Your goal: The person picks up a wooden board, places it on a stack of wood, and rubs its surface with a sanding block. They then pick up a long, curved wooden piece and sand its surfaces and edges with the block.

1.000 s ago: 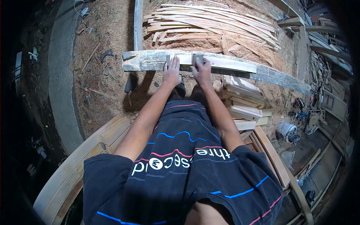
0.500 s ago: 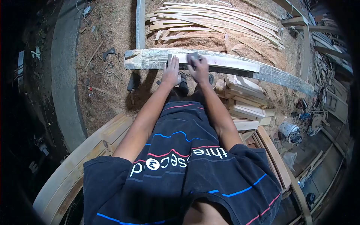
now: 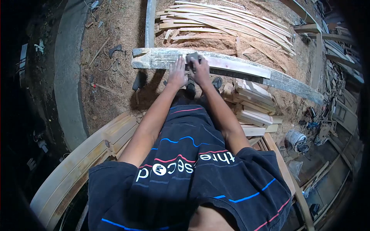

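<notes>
A pale wooden board (image 3: 235,66) lies lengthwise on a worn, whitish-grey beam (image 3: 160,57). My left hand (image 3: 177,73) rests with its fingers stretched out at the board's left end. Just to its right, my right hand (image 3: 200,71) is closed around a dark grey block (image 3: 192,57), which sits against the top of the board. The underside of the block is hidden.
Long thin wood strips (image 3: 227,23) lie on sawdust beyond the beam. Stacked timber pieces (image 3: 252,102) stand below the beam at right. Curved wooden frames (image 3: 77,165) are at lower left. A white bucket (image 3: 296,137) stands at right.
My right hand has slid the dark block left along the board, closer to my left hand. The whole view has shifted slightly.
</notes>
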Motion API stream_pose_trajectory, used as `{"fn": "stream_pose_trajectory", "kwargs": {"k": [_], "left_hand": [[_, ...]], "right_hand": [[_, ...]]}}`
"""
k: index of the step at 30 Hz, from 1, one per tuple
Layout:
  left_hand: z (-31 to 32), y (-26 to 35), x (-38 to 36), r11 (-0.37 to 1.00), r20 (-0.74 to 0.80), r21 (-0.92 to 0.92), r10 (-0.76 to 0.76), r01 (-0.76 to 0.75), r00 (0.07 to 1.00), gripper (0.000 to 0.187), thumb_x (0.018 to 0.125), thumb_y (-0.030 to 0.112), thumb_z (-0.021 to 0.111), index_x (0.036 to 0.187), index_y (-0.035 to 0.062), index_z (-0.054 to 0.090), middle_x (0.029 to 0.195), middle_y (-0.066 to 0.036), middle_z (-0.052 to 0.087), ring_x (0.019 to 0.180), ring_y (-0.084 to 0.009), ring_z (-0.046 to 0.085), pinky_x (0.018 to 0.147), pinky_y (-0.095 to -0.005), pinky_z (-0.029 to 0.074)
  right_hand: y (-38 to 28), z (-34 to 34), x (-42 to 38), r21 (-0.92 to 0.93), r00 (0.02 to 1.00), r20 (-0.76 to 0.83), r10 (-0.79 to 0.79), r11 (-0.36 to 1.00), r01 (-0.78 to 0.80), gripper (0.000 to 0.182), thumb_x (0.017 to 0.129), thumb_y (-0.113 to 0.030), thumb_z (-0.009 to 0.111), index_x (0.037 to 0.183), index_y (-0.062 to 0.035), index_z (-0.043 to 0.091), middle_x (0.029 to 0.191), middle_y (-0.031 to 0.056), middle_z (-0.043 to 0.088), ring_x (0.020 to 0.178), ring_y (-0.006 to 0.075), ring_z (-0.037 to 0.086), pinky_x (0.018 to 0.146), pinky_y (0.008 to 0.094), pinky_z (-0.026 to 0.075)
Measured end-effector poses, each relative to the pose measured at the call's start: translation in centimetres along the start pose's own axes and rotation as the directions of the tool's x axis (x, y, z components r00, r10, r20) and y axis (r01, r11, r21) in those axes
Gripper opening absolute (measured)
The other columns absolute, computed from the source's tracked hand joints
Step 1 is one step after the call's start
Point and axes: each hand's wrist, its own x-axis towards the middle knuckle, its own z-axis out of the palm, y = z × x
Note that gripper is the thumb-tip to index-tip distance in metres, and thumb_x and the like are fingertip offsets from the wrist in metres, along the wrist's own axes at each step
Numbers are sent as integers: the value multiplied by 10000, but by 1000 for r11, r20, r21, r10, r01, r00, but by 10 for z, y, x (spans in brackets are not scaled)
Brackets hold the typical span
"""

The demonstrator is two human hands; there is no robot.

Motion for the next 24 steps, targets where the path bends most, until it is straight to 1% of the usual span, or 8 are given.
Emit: {"fn": "stream_pose_trajectory", "kwargs": {"k": [1, 4, 7, 10, 12, 14, 20, 24], "left_hand": [[-3, 2, 0, 999, 38, -15, -28, 29, 999, 969, 852, 271, 685, 1627, 9, 166, 1718, -148, 139, 1578, -301, 181, 1258, -548, 207], [-7, 4, -1, 999, 34, 15, -33, 32, 999, 973, 846, 264, 688, 1628, 13, 167, 1719, -139, 141, 1581, -292, 177, 1257, -545, 212], [-7, 6, -4, 999, 22, -24, -47, 47, 999, 972, 840, 256, 688, 1627, 13, 171, 1721, -132, 141, 1583, -286, 172, 1256, -547, 214], [3, 3, -2, 999, -13, 20, -46, 46, 999, 970, 834, 254, 691, 1625, 14, 182, 1719, -132, 148, 1583, -285, 176, 1254, -549, 217], [0, 0, -3, 998, 8, 35, -51, 51, 999, 969, 835, 259, 697, 1623, 15, 189, 1716, -133, 159, 1582, -285, 179, 1253, -551, 218], [-6, -3, -5, 997, 27, 51, -62, 61, 998, 968, 835, 264, 703, 1622, 16, 196, 1714, -133, 170, 1581, -285, 182, 1253, -553, 218], [-11, -16, -12, 995, 98, 54, -92, 87, 991, 996, 846, 336, 729, 1623, 18, 192, 1707, -138, 196, 1581, -286, 183, 1263, -529, 207], [-14, -14, -13, 994, 87, 51, -104, 100, 991, 989, 859, 337, 719, 1625, 21, 179, 1706, -142, 196, 1579, -289, 189, 1266, -517, 206]], "right_hand": [[10, -8, -1, -5, 1000, -1, -2, 1000, 2, 482, 830, -177, 765, 1273, -84, 599, 1326, 321, 533, 1201, 482, 534, 1011, 549, 454], [32, -30, -4, -116, 902, -315, 296, 931, -346, 468, 838, -187, 768, 1246, -46, 587, 1327, 327, 495, 1191, 477, 512, 1034, 562, 418], [11, -10, 2, -151, 827, -362, 430, 848, -507, 492, 835, -131, 751, 1283, -37, 570, 1348, 359, 471, 1245, 501, 472, 1040, 579, 397], [-16, 14, 9, -65, 982, -129, 137, 987, -146, 505, 823, -101, 735, 1300, -62, 571, 1385, 320, 470, 1236, 491, 481, 1023, 578, 414], [-28, 21, 9, -84, 999, -23, 25, 996, -26, 519, 794, -106, 750, 1289, -84, 595, 1379, 300, 489, 1219, 474, 501, 991, 567, 442], [-16, 14, 21, 4, 1000, -22, 11, 1000, -11, 466, 790, -125, 764, 1233, -81, 625, 1354, 317, 514, 1184, 489, 533, 984, 559, 457], [-25, 9, 33, -109, 970, -105, 219, 967, -231, 489, 766, -114, 750, 1242, -113, 641, 1290, 299, 518, 1140, 478, 539, 956, 563, 461], [-31, 24, 14, -65, 999, 30, 43, 997, -41, 554, 767, -136, 763, 1292, -98, 592, 1307, 299, 506, 1135, 469, 533, 965, 550, 462]]}}
